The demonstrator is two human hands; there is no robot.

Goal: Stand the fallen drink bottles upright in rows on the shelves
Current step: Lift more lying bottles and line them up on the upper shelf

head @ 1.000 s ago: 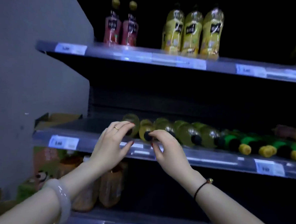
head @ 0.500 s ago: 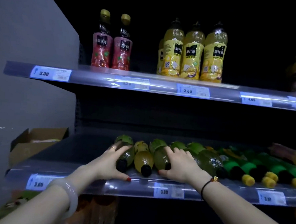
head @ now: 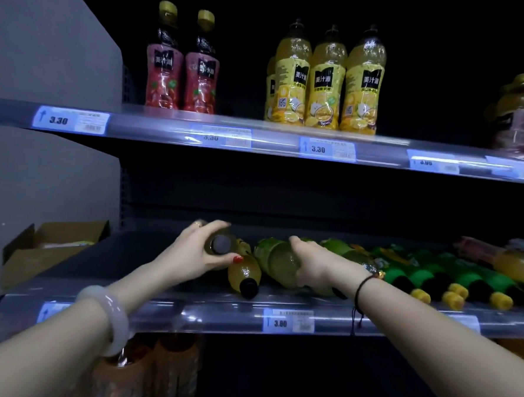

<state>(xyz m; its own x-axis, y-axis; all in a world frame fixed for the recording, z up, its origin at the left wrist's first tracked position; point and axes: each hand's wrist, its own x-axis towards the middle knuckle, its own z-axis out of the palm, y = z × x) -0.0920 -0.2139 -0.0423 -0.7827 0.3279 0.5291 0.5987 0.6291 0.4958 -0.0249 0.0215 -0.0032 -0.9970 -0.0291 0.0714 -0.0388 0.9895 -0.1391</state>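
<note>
On the middle shelf [head: 216,316] several drink bottles lie on their sides, caps toward me. My left hand [head: 196,252] grips the leftmost bottle [head: 221,244] near its dark cap, its neck lifted off the shelf. My right hand [head: 314,267] wraps round a green-labelled bottle [head: 277,257] beside it. Between them a yellow bottle [head: 245,274] with a black cap lies flat. To the right, green bottles with yellow caps [head: 451,286] also lie fallen.
The upper shelf [head: 258,136] carries two upright red bottles [head: 183,67] and yellow juice bottles [head: 326,82] standing in a row. A cardboard box [head: 52,247] sits left of the middle shelf. Orange bottles [head: 152,372] stand on the shelf below. A grey wall [head: 48,62] closes the left side.
Both hands went from hovering over the bottles to closing round one each. The left hand has raised the neck end of its bottle off the shelf.
</note>
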